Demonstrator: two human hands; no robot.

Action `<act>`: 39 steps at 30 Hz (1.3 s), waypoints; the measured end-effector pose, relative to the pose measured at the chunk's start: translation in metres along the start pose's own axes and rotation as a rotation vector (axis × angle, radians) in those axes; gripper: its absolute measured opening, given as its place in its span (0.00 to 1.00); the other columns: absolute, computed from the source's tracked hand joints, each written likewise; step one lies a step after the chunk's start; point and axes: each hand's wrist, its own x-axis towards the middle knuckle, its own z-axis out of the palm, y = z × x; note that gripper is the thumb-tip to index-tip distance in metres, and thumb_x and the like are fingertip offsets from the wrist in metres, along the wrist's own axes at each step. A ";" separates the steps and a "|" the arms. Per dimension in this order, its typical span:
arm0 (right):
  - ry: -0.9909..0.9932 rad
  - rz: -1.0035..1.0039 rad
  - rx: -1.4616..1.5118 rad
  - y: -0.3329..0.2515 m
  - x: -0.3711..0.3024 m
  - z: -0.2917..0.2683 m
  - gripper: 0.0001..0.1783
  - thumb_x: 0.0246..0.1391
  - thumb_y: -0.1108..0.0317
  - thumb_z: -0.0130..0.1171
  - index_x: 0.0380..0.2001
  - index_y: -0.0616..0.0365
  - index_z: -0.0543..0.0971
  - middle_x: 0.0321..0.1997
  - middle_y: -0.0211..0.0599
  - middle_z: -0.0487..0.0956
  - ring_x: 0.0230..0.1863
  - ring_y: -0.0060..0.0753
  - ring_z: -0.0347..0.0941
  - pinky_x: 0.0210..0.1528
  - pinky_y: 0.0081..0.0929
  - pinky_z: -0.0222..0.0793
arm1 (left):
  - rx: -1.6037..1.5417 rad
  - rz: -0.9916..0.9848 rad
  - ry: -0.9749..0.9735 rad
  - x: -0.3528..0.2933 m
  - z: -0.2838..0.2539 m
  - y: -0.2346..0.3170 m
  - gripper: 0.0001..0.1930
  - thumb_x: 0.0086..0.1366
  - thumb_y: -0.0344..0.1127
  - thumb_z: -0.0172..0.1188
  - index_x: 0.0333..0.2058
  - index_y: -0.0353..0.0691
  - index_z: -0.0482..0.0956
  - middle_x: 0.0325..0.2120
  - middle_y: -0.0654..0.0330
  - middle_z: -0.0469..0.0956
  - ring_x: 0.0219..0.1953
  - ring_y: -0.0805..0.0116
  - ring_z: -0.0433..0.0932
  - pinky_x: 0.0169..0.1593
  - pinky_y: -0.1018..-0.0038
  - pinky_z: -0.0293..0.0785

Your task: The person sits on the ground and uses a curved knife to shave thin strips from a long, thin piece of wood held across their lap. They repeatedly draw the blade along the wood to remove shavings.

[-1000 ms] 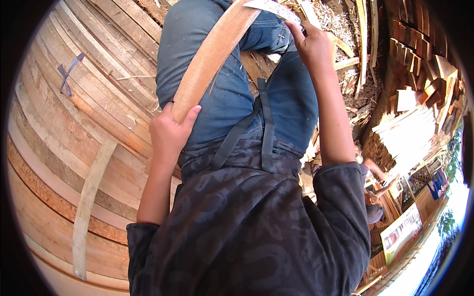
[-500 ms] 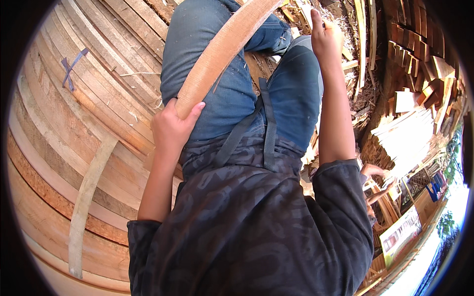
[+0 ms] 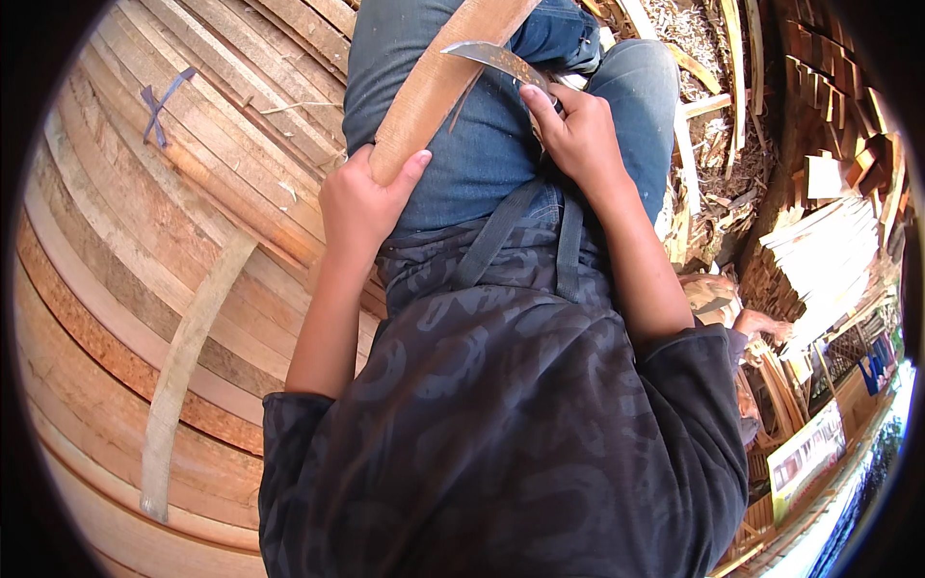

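Note:
My left hand [image 3: 364,197] is closed round the near end of a long, flat wooden strip [image 3: 434,91], its thumb along the edge. The strip slants up and right across my thigh and runs out at the top edge. In my right hand [image 3: 578,135] is a curved knife [image 3: 496,60], held by its handle with the thumb on top. Its blade points left and its tip overlaps the strip; I cannot tell whether it cuts in. A thin sliver [image 3: 461,106] hangs from the strip's right edge.
Long planks [image 3: 125,279] lie side by side on the left, with a loose slat [image 3: 198,356] across them and a dark tied strap [image 3: 164,101] on top. Shavings [image 3: 737,77] litter the ground at right. Stacked wood pieces [image 3: 819,260] and another person's arm [image 3: 766,325] are beyond.
My right hand has come down and left from the upper right, bringing the knife blade over the strip. My left hand keeps its hold on the strip's end.

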 end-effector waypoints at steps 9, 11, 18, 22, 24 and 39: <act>-0.088 -0.013 -0.187 0.000 -0.025 0.002 0.32 0.55 0.39 0.58 0.23 0.64 0.81 0.18 0.54 0.76 0.27 0.60 0.76 0.33 0.46 0.72 | -0.056 0.021 -0.093 -0.007 -0.014 0.005 0.24 0.53 0.51 0.72 0.28 0.31 0.79 0.21 0.49 0.79 0.24 0.58 0.80 0.30 0.66 0.73; -0.112 -0.021 -0.211 -0.004 -0.032 0.004 0.33 0.54 0.38 0.58 0.23 0.63 0.81 0.18 0.54 0.76 0.26 0.60 0.76 0.32 0.47 0.72 | -0.092 0.003 -0.118 -0.008 -0.018 0.005 0.26 0.51 0.53 0.72 0.28 0.31 0.77 0.22 0.48 0.79 0.26 0.56 0.80 0.32 0.65 0.74; -0.017 -0.127 -0.336 -0.012 -0.031 0.003 0.33 0.54 0.37 0.57 0.20 0.62 0.80 0.16 0.52 0.76 0.22 0.57 0.76 0.27 0.45 0.73 | -0.112 -0.022 -0.121 -0.013 -0.019 0.009 0.30 0.52 0.57 0.70 0.29 0.31 0.72 0.22 0.42 0.78 0.30 0.45 0.80 0.35 0.59 0.74; 0.083 -0.217 -0.433 -0.013 -0.029 0.007 0.34 0.53 0.36 0.57 0.19 0.61 0.80 0.15 0.50 0.76 0.20 0.56 0.76 0.24 0.44 0.73 | -0.141 0.013 -0.104 -0.016 -0.013 0.013 0.29 0.57 0.57 0.67 0.28 0.31 0.71 0.22 0.39 0.77 0.29 0.41 0.79 0.33 0.57 0.74; 0.073 -0.180 -0.502 -0.013 -0.024 0.005 0.33 0.53 0.36 0.56 0.19 0.59 0.80 0.16 0.49 0.77 0.22 0.55 0.77 0.26 0.44 0.74 | -0.103 0.026 -0.094 -0.018 -0.012 0.018 0.29 0.58 0.57 0.65 0.28 0.30 0.71 0.21 0.37 0.76 0.28 0.38 0.79 0.32 0.56 0.74; 0.156 -0.139 -0.438 0.005 0.006 -0.058 0.34 0.58 0.38 0.53 0.20 0.62 0.79 0.17 0.54 0.75 0.24 0.60 0.74 0.28 0.48 0.70 | 0.001 -0.027 -0.066 -0.019 -0.001 0.028 0.29 0.60 0.57 0.62 0.28 0.29 0.71 0.20 0.35 0.76 0.28 0.36 0.78 0.32 0.53 0.74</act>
